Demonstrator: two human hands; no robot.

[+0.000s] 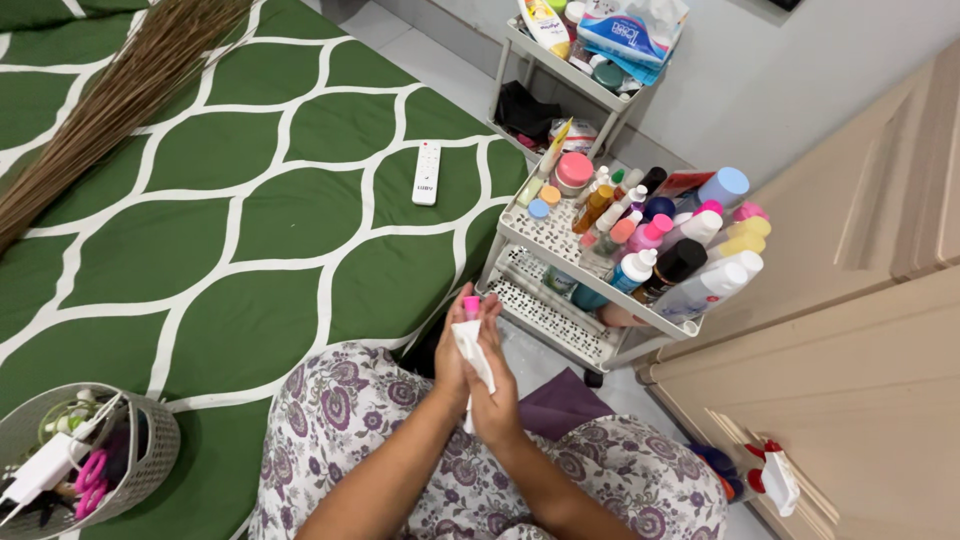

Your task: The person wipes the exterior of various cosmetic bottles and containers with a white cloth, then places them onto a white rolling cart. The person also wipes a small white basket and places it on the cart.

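Above the floral-clad lap, the left hand (452, 365) and right hand (497, 395) press a white cloth (472, 350) around a small pink-capped bottle (470, 305), fingers closed on both. Wiping looks underway; the crowded white cart (560, 250) of bottles stands just beside.

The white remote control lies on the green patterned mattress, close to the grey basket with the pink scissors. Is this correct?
Not quite. In the head view the white remote control does lie on the green patterned mattress, but close to the white trolley of bottles. The grey basket with the pink scissors sits far from it, at the lower left.
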